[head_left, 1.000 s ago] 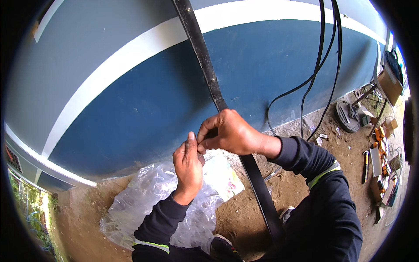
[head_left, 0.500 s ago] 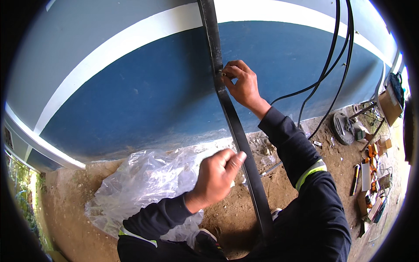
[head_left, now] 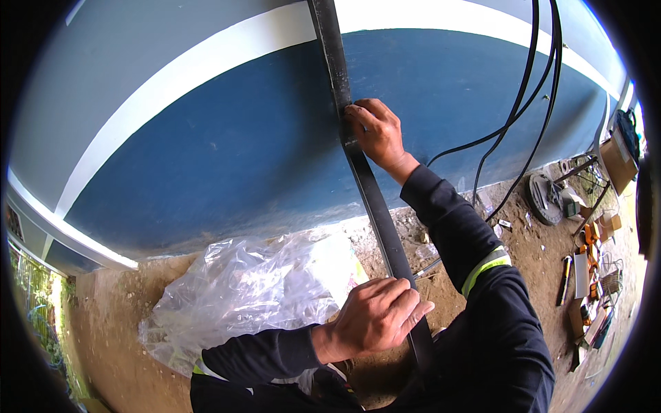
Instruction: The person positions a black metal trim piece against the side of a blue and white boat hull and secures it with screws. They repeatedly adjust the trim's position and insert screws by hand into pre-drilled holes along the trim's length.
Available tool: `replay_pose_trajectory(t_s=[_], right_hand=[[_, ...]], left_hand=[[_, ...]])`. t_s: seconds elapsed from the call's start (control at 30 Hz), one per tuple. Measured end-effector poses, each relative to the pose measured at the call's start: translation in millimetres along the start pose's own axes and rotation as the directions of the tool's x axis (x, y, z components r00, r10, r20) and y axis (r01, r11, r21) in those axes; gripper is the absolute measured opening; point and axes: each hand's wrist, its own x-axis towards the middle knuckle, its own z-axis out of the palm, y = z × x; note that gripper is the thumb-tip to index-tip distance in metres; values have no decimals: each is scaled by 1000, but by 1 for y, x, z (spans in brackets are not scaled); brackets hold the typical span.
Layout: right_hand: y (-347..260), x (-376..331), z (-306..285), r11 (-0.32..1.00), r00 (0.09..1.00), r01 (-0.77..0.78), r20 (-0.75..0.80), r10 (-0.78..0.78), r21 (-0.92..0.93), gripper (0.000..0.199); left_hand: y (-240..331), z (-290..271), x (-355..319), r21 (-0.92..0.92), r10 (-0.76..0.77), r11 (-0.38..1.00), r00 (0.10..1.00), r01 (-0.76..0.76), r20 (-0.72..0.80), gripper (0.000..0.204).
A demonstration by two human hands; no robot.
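Note:
A long black metal bar (head_left: 375,199) runs from the top of the view down toward my body, in front of the wall. My right hand (head_left: 377,134) is at its upper part, fingertips pinched together against the bar's right side; whatever they hold is hidden behind the fingers. Just below those fingertips a small pale mark crosses the bar. Lower down, my left hand (head_left: 382,315) lies over the bar with its fingers curled and thumb pointing right. I cannot make out whether anything is inside it, or whether it touches the bar.
Behind the bar stands a blue wall (head_left: 206,151) with a white band. Clear plastic sheeting (head_left: 241,296) lies crumpled on the dirt ground at left. Black cables (head_left: 516,117) hang at right. A round dark base (head_left: 546,199), a hammer (head_left: 564,280) and small boxes (head_left: 609,221) are farther right.
My left hand has moved right and down, from beside the bar to over it. My right hand's fingers have closed in on the bar, covering the small brass-coloured piece seen at their tips before.

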Motion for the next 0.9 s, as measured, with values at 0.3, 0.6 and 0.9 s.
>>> replay_pose_trajectory(t_s=[0.3,0.6,0.9], right_hand=[[-9,4,-1,983,995,64,88,-49,-174,28],[-19,4,-1,933,967,103,254,-13,-345,23],[-7,-2,5,966,982,139,156,-107,-216,16]], left_hand=[[0,0,2,-36,17,999,999,-18,-27,26],[2,-2,1,-1,26,1000,999,-26,-22,27],[3,-3,-1,62,77,995,997,-76,-8,28]])
